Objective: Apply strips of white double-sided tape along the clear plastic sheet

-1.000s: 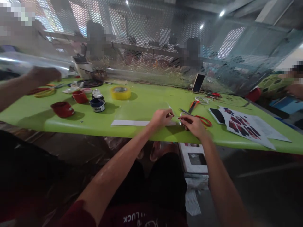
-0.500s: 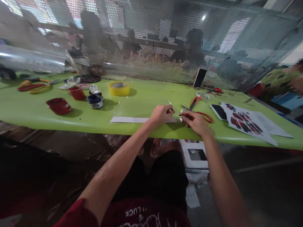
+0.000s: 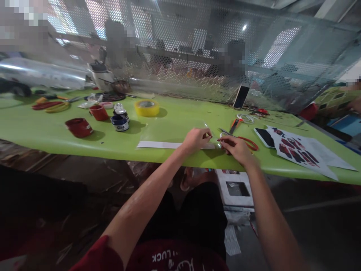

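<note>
Green tabletop [image 3: 180,109] carries one clear sheet [image 3: 169,130], with one white strip [image 3: 159,145] along its near edge. One left hand [image 3: 196,139], over the sheet's right end, and one right hand [image 3: 235,148], just beyond, have fingertips together, perhaps on something too small to tell. Behind sits one tape roll [image 3: 146,110].

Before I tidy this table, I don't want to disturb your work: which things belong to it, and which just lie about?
Likely in the work:
clear sheet
white strip, partly behind the left hand
anything tiny between the fingers: too small to tell

Seemingly lying about:
yellow tape roll
blue jar
flat phone
standing phone
printed sheet
</note>
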### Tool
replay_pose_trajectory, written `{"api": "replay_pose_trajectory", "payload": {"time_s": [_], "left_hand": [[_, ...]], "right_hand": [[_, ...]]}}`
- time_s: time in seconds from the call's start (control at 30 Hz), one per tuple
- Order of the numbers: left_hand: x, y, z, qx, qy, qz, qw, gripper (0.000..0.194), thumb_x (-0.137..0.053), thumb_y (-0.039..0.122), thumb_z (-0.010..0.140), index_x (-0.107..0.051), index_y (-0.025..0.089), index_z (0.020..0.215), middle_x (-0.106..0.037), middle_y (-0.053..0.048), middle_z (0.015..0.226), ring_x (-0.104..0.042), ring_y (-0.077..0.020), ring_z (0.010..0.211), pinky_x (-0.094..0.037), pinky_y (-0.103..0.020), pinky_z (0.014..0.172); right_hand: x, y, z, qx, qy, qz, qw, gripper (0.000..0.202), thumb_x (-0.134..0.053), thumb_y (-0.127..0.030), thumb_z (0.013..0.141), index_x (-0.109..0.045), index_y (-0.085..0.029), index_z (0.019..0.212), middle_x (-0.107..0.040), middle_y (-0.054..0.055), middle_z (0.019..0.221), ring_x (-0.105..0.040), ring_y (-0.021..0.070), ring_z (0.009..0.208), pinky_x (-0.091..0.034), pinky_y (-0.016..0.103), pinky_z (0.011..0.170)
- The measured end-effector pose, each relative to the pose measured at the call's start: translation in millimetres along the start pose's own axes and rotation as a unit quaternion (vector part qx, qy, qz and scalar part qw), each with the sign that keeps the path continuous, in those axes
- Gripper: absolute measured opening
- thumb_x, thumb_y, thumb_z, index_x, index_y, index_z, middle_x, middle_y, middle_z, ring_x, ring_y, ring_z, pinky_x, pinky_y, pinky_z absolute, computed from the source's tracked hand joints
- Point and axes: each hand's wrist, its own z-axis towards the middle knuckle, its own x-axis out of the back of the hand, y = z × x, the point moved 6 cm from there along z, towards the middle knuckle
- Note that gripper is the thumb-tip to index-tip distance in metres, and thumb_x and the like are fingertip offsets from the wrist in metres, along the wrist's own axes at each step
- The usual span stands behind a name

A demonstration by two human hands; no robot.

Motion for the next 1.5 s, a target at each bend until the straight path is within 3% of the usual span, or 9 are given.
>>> {"api": "replay_pose_trajectory", "payload": {"time_s": [0.33,0.9,1.23,1.4,1.5], "left_hand": [[1.7,3,0,0.011,-0.014,0.011,1.0,0.028,-0.062,0.037,0.099,-0.064,0.015,0.115,-0.068,-0.007,0.111,-0.067,-0.0185,0.094,-0.059,-0.039,0.083],[0.3,-1,0,-0.027,0.0,0.017,0.999,0.026,-0.062,0.037,0.099,-0.065,0.014,0.111,-0.068,-0.006,0.104,-0.067,-0.0171,0.088,-0.059,-0.037,0.08],[5.4,12,-15,-0.056,0.018,0.01,0.998,0.025,-0.061,0.038,0.099,-0.065,0.014,0.106,-0.068,-0.004,0.095,-0.066,-0.0147,0.079,-0.059,-0.034,0.075],[10.8,22,-20,-0.062,0.039,0.016,0.997,0.024,-0.064,0.038,0.097,-0.065,0.014,0.095,-0.066,-0.001,0.084,-0.063,-0.0133,0.073,-0.056,-0.032,0.071],[23.6,26,-27,-0.053,0.063,0.01,0.997,0.016,-0.068,0.028,0.092,-0.063,0.015,0.083,-0.063,0.002,0.075,-0.059,-0.0123,0.067,-0.052,-0.029,0.067]], "right_hand": [[1,-7,-1,-0.004,0.004,-0.001,1.0,0.026,-0.067,-0.041,0.084,-0.073,-0.023,0.101,-0.063,0.001,0.07,-0.053,0.0149,0.053,-0.044,0.031,0.054],[-1,-2,0,-0.015,0.01,0.02,1.0,0.03,-0.069,-0.044,0.083,-0.072,-0.021,0.102,-0.065,0.001,0.073,-0.053,0.0136,0.053,-0.045,0.031,0.055],[0,-8,-2,0.003,0.012,-0.031,0.999,0.031,-0.062,-0.043,0.086,-0.072,-0.02,0.104,-0.068,0.003,0.073,-0.058,0.0161,0.053,-0.048,0.032,0.054],[-1,-23,-1,0.054,0.035,-0.093,0.994,0.023,-0.061,-0.037,0.087,-0.073,-0.02,0.096,-0.076,0.008,0.089,-0.07,0.0233,0.077,-0.053,0.037,0.072],[-6,-41,0,0.079,0.052,-0.122,0.988,0.022,-0.061,-0.038,0.089,-0.073,-0.02,0.093,-0.077,0.009,0.094,-0.07,0.0253,0.086,-0.052,0.039,0.079]]}}
